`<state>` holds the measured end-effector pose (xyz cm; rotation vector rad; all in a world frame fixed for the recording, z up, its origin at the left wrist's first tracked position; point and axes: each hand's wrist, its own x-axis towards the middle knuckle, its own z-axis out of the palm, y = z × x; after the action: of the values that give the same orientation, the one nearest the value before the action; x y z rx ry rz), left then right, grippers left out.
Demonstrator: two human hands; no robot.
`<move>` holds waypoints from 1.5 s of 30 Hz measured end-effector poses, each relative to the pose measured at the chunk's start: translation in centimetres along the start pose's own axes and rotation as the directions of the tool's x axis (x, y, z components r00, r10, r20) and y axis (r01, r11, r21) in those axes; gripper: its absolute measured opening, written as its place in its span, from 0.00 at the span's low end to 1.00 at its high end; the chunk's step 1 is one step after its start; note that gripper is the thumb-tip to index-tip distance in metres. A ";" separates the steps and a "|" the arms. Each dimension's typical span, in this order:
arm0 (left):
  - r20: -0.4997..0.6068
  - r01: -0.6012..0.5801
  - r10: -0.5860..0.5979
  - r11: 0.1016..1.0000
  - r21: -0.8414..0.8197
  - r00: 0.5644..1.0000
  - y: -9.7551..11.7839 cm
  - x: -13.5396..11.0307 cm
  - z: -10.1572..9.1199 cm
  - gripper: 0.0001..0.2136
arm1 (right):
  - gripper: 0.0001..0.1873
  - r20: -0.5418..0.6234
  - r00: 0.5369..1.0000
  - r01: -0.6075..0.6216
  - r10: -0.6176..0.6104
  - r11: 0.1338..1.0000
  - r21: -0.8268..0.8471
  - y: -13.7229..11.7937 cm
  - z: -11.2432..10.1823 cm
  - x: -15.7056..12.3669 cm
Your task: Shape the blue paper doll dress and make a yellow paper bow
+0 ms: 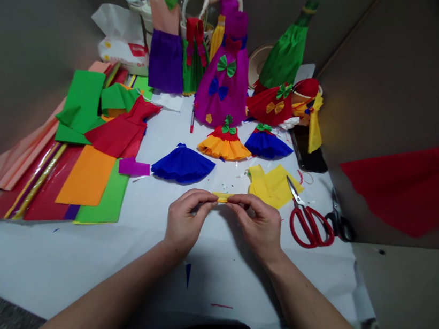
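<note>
Between my two hands, above the white table covering, is a small folded strip of yellow crepe paper. My left hand pinches its left end, and my right hand pinches the right end. Just beyond my right hand lie larger pieces of yellow crepe paper. Red-handled scissors rest to the right of them, blades partly apart. Farther back sit a blue pleated paper skirt, an orange and red paper dress and a blue paper dress with a green bow.
Coloured paper sheets are piled at the left. A doll in a purple paper dress stands at the back near a tissue pack. Black scissors and a phone lie at the right edge. Red paper hangs beyond.
</note>
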<state>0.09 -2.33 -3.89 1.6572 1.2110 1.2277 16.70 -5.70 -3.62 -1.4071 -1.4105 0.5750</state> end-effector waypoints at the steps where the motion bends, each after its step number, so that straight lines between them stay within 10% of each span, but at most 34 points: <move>1: 0.002 -0.011 0.011 1.000 0.007 1.000 0.0 0.0 0.0 0.05 | 0.04 0.002 1.000 0.019 -0.019 1.000 -0.012 0.0 0.0 0.0; 45: 0.083 -0.191 0.181 0.972 0.136 0.980 0.1 -0.1 0.0 0.05 | 0.05 0.058 0.988 0.147 -0.143 0.985 -0.089 -0.5 0.0 0.4</move>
<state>0.07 -2.47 -3.78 1.9402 1.1441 1.2063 16.56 -5.39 -3.09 -1.3569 -1.5837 0.4591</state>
